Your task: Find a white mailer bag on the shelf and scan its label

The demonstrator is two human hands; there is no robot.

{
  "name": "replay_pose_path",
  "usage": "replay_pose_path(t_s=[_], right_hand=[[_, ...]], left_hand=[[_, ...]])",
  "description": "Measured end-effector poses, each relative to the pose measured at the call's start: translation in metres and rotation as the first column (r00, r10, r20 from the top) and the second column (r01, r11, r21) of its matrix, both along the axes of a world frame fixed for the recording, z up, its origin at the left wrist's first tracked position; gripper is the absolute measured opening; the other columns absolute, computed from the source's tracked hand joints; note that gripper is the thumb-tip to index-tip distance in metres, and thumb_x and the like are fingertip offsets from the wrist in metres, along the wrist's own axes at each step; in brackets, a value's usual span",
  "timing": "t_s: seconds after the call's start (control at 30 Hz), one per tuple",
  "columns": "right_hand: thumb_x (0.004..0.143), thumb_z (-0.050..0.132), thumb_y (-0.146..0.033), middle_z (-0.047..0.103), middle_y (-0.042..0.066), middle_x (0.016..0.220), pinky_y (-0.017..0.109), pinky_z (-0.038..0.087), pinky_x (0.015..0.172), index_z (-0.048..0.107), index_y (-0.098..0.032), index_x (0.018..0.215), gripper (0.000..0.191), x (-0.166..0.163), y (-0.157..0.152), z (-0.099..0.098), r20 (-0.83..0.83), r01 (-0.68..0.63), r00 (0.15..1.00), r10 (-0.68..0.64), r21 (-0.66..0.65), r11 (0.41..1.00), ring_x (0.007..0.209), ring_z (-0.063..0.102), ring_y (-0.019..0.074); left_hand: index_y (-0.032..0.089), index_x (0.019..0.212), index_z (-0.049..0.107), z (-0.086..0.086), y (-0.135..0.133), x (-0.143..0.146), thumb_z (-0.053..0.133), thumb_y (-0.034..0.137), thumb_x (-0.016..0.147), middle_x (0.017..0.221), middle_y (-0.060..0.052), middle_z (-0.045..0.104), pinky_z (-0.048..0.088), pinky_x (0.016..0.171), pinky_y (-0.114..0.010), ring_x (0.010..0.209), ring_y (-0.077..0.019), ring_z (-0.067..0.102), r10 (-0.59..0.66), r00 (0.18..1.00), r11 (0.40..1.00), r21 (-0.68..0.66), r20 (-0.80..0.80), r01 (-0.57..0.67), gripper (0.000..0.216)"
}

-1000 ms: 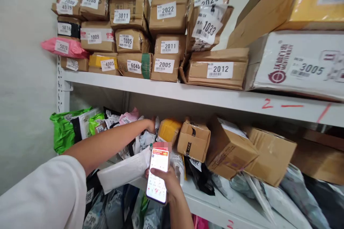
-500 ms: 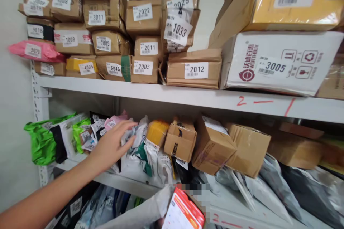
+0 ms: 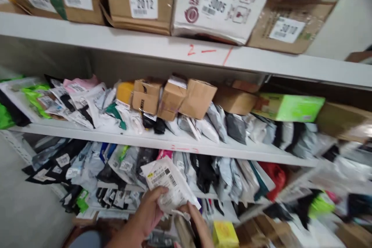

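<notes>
1. The white mailer bag [image 3: 168, 184] is a flat, crumpled plastic parcel with a printed shipping label and barcode on its upper face. It sits low in the view at about 6 o'clock, tilted with one corner toward 11 o'clock, in front of the bottom row of parcels.
2. The left hand [image 3: 149, 211] grips the bag's lower left edge, thumb curled over the front and fingers behind.
3. The right hand [image 3: 197, 221] pinches the bag's lower right corner with its fingertips; something dark lies beside it (too blurred to tell what).
4. The middle shelf [image 3: 203, 148] holds soft mailers in white, grey, black and green, with small cardboard boxes [image 3: 162, 97] stacked on them at 12 o'clock and a green box [image 3: 290, 106] at 3 o'clock.
5. The top shelf [image 3: 162, 44] carries larger numbered cartons, one labelled 2012 [image 3: 142, 6].
6. The shelf below is crammed with upright mailers, a red bag [image 3: 273, 176] among them.
</notes>
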State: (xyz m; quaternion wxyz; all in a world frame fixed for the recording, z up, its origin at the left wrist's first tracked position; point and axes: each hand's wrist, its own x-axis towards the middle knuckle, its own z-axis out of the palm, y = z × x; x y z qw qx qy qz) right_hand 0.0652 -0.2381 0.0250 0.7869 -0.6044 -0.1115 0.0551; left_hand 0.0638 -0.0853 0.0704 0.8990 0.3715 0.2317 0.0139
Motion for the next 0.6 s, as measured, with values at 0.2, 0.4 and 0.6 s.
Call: replay_pose_path(t_s=[0.2, 0.4, 0.6], right_hand=[[0.036, 0.084, -0.061, 0.073, 0.01, 0.079, 0.052, 0.052, 0.079, 0.069, -0.025, 0.094, 0.07, -0.033, -0.109, -0.021, -0.428, 0.136, 0.904, 0.026, 0.344, 0.929, 0.08, 0.067, 0.0368], [0.044, 0.067, -0.081, 0.075, 0.012, 0.079, 0.035, 0.054, 0.06, 0.074, -0.019, 0.08, 0.072, -0.065, -0.187, -0.035, -0.763, 0.399, 0.646, 0.033, 0.374, 0.837, 0.067, 0.068, 0.0257], [0.054, 0.079, -0.06, 0.074, 0.009, 0.075, 0.033, 0.053, 0.06, 0.071, -0.017, 0.08, 0.051, -0.101, -0.205, -0.021, -0.774, 0.463, 0.627, -0.083, 0.285, 0.839, 0.065, 0.067, 0.0243]], left_hand=[[0.015, 0.089, 0.061, -0.003, -0.055, 0.001, 0.081, 0.031, 0.044, 0.084, -0.008, 0.071, 0.05, 0.076, -0.035, 0.086, -0.027, 0.065, -0.19, 0.981, 0.925, 0.331, -0.029, 0.188, 0.052], [0.018, 0.097, 0.056, 0.001, -0.102, -0.012, 0.07, 0.013, 0.04, 0.085, -0.002, 0.07, 0.049, 0.071, -0.033, 0.077, -0.0225, 0.063, -0.509, 0.859, 0.819, 0.276, -0.058, 0.504, 0.059], [0.019, 0.099, 0.057, -0.009, -0.128, -0.022, 0.057, 0.012, 0.044, 0.087, -0.001, 0.07, 0.047, 0.067, -0.03, 0.079, -0.0221, 0.063, -0.628, 0.769, 0.714, 0.302, -0.124, 0.632, 0.056]])
